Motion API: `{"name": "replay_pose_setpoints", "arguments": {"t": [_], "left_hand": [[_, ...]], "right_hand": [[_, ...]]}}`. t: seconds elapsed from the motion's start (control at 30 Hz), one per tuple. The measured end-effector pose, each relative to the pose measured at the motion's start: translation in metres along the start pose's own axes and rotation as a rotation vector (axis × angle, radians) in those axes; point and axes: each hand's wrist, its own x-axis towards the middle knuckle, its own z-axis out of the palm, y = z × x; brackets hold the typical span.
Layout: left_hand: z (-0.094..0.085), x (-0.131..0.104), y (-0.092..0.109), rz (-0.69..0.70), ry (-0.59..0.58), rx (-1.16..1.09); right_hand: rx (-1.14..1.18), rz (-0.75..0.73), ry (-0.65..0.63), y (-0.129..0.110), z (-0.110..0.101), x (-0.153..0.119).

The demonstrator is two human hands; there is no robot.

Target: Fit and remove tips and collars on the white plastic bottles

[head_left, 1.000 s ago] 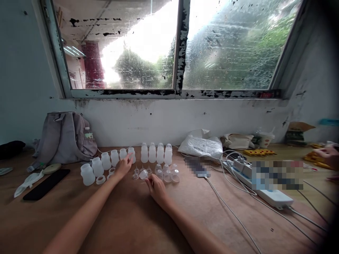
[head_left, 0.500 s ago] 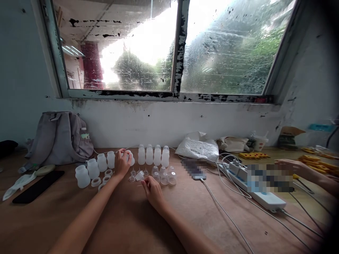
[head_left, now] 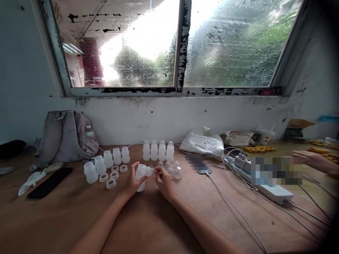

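Nearest me, my left hand (head_left: 130, 184) holds a frosted white plastic bottle (head_left: 141, 171) above the table, its fingers clamped around the body, probably so it cannot turn. My right hand (head_left: 164, 181) meets it at the mouth, thumb and forefinger closed together on a small clear plastic piece (head_left: 150, 171) (too tiny and blurred for me to name its shape). Holding the two parts face to face seems to let me see how they line up. Beside my left wrist, pale translucent plastic rings (head_left: 111, 183) lie flat and apart, each easy to pick up singly. Just past my right fingers, clear plastic domed caps (head_left: 178, 173) stand in a close cluster, rims down, likely for steadiness. Farther off on my left, open frosted white bottles (head_left: 90, 173) stand upright in a slanting row, mouths up, while four clear-capped frosted bottles (head_left: 170, 151) stand side by side in the middle, perhaps to keep the two kinds separate. Behind everything, a grey fabric backpack (head_left: 69, 135) and a silver plastic pouch (head_left: 202, 143) sit by the wall, under the window (head_left: 227, 46).
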Motion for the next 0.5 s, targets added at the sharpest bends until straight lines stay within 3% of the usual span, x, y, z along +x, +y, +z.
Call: {"name": "replay_pose_setpoints", "arguments": {"t": [0.1,0.2,0.5], "left_hand": [[0.004,-0.002,-0.004,-0.034,-0.146,0.038],[0.002,-0.003,-0.001,0.043,-0.240,0.131],[-0.015,0.000,0.009,0.138,-0.241,0.325]], "right_hand": [[0.032,0.031,0.048,-0.001,-0.008,0.006],[0.039,0.017,0.043,-0.002,-0.016,0.013],[0.008,-0.040,-0.030,0.000,-0.027,0.021]]}}
